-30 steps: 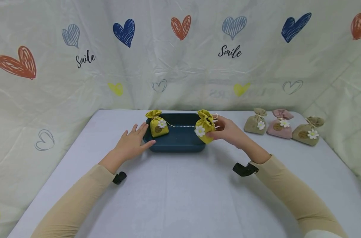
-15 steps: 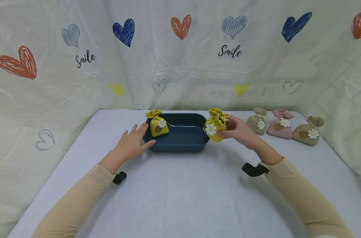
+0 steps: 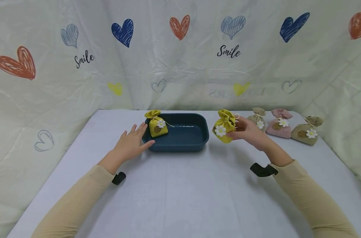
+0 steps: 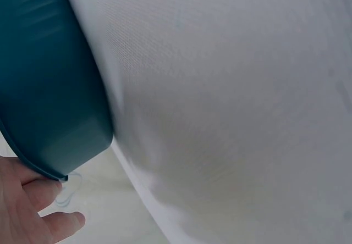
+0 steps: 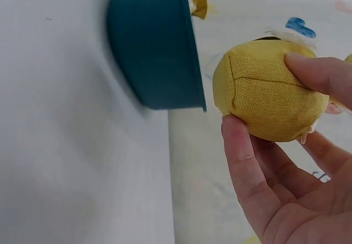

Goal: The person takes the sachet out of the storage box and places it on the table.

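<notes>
My right hand (image 3: 251, 133) pinches a yellow drawstring pouch (image 3: 225, 127) with a white daisy on its front, held just right of the dark teal basin (image 3: 180, 147). In the right wrist view the underside of that pouch (image 5: 269, 93) faces the camera, with thumb and fingers around it. A second yellow pouch (image 3: 158, 127) leans upright inside the basin's left end. Against the basin's left rim rests my left hand (image 3: 129, 143), fingers spread and straight. The left wrist view has the basin's outer wall (image 4: 49, 90) with the left hand's fingers at its rim.
Several pouches stand at the back right: a beige one (image 3: 259, 115) partly hidden behind my right hand, a pink one (image 3: 280, 127) and a brown one (image 3: 305, 135). A white cloth covers the table (image 3: 180, 191). Behind it hangs a curtain (image 3: 180, 66) printed with hearts.
My right hand has moved to the right with the yellow pouch, from over the basin's right end to outside it. The left hand has stayed at the left rim.
</notes>
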The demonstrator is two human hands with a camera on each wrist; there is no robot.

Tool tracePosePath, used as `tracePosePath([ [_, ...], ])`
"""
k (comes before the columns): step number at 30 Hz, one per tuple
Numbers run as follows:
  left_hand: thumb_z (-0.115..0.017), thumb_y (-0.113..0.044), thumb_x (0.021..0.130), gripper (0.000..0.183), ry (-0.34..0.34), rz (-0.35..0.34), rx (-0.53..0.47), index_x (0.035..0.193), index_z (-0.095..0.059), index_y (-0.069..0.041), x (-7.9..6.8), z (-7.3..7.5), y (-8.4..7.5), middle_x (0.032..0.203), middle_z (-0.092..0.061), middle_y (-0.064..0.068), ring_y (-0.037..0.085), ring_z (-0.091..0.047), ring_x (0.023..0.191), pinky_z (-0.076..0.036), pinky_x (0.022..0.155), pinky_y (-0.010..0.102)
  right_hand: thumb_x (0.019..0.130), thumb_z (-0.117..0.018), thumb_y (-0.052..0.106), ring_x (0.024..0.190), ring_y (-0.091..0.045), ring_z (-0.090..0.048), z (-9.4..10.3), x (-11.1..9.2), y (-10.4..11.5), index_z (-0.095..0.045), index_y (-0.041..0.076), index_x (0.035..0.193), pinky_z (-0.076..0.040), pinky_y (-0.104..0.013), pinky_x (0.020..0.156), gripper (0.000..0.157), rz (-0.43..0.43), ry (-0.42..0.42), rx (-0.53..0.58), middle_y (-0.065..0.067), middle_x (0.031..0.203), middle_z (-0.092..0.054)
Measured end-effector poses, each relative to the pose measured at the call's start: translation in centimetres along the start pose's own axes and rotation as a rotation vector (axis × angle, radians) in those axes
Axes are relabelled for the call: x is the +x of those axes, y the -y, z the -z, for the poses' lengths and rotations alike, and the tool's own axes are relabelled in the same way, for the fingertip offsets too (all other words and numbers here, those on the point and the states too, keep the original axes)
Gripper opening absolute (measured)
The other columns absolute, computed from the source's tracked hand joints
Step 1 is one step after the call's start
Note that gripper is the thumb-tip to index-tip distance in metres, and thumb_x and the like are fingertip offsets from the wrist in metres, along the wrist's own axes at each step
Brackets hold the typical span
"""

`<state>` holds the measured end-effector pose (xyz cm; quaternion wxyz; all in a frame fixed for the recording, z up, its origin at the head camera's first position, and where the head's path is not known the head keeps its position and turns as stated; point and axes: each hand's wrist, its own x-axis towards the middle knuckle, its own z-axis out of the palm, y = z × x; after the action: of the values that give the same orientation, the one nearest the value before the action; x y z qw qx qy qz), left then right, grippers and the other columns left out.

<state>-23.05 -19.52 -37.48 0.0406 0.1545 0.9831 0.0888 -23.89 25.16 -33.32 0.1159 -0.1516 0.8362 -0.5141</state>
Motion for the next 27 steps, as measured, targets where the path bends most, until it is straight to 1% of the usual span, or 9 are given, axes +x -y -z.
tracePosePath([
  [3, -0.044, -0.064, 0.103, 0.09, -0.001, 0.003, 0.0, 0.165, -0.016, -0.006, 0.0, -0.1, 0.1, 0.17, -0.014, 0.013, 0.045, -0.012, 0.153, -0.015, 0.117, 0.07, 0.097, -0.07, 0.014, 0.111, -0.018, -0.062, 0.3, -0.1, -0.4, -0.037, -0.004, 0.152, -0.058, -0.032, 0.087, 0.067, -0.004, 0.002, -0.014, -0.029, 0.138, -0.055],
  [6, -0.045, -0.064, 0.103, 0.09, -0.006, 0.002, -0.006, 0.165, -0.016, -0.005, -0.1, -0.2, 0.1, 0.17, -0.014, 0.013, 0.045, -0.012, 0.153, -0.015, 0.116, 0.07, 0.096, -0.069, 0.012, 0.108, -0.013, -0.063, 0.6, -0.3, -0.9, -0.037, -0.005, 0.152, -0.058, -0.034, 0.087, 0.067, -0.006, 0.01, 0.001, -0.03, 0.139, -0.055],
  [8, -0.044, -0.065, 0.103, 0.091, -0.008, 0.003, -0.004, 0.165, -0.016, -0.006, -0.1, -0.3, 0.1, 0.17, -0.014, 0.013, 0.045, -0.012, 0.153, -0.015, 0.117, 0.07, 0.096, -0.069, 0.011, 0.107, -0.01, -0.063, 0.9, -0.5, -1.3, -0.037, -0.006, 0.151, -0.058, -0.033, 0.087, 0.066, -0.009, 0.013, 0.011, -0.031, 0.139, -0.053],
  [10, -0.044, -0.066, 0.102, 0.091, -0.011, 0.002, -0.004, 0.165, -0.016, -0.005, -0.1, -0.3, 0.1, 0.17, -0.014, 0.013, 0.045, -0.013, 0.153, -0.015, 0.117, 0.07, 0.097, -0.068, 0.012, 0.106, -0.008, -0.062, 1.2, -0.7, -1.7, -0.037, -0.006, 0.151, -0.058, -0.031, 0.086, 0.065, -0.012, 0.014, 0.007, -0.03, 0.14, -0.053],
  [14, -0.044, -0.066, 0.102, 0.092, -0.02, -0.002, 0.0, 0.165, -0.017, -0.005, 0.0, -0.4, 0.0, 0.17, -0.014, 0.014, 0.046, -0.014, 0.153, -0.015, 0.116, 0.07, 0.098, -0.067, 0.015, 0.108, -0.008, -0.06, 2.0, -1.2, -2.3, -0.038, -0.007, 0.149, -0.056, -0.026, 0.085, 0.063, -0.025, 0.0, -0.029, -0.029, 0.14, -0.052],
  [20, -0.044, -0.065, 0.103, 0.091, -0.016, 0.002, 0.001, 0.165, -0.016, -0.006, -0.1, -0.3, 0.1, 0.17, -0.013, 0.013, 0.045, -0.013, 0.153, -0.015, 0.116, 0.07, 0.1, -0.067, 0.02, 0.108, -0.003, -0.057, 3.4, -2.0, -2.8, -0.034, -0.008, 0.152, -0.054, -0.022, 0.086, 0.068, -0.061, -0.015, -0.078, -0.031, 0.143, -0.049],
  [23, -0.044, -0.065, 0.103, 0.09, -0.01, 0.003, -0.002, 0.165, -0.016, -0.006, -0.1, -0.3, 0.1, 0.17, -0.013, 0.013, 0.045, -0.013, 0.153, -0.015, 0.116, 0.07, 0.099, -0.067, 0.019, 0.107, 0.0, -0.056, 4.0, -2.3, -3.3, -0.034, -0.009, 0.15, -0.053, -0.021, 0.085, 0.066, -0.066, -0.026, -0.087, -0.031, 0.142, -0.049],
  [27, -0.044, -0.066, 0.102, 0.091, -0.006, 0.004, -0.004, 0.165, -0.016, -0.005, 0.0, -0.3, 0.1, 0.17, -0.013, 0.013, 0.045, -0.012, 0.153, -0.014, 0.116, 0.07, 0.1, -0.067, 0.019, 0.105, 0.003, -0.054, 4.7, -2.8, -4.0, -0.03, -0.008, 0.154, -0.053, -0.019, 0.084, 0.071, -0.067, -0.036, -0.101, -0.033, 0.143, -0.047],
])
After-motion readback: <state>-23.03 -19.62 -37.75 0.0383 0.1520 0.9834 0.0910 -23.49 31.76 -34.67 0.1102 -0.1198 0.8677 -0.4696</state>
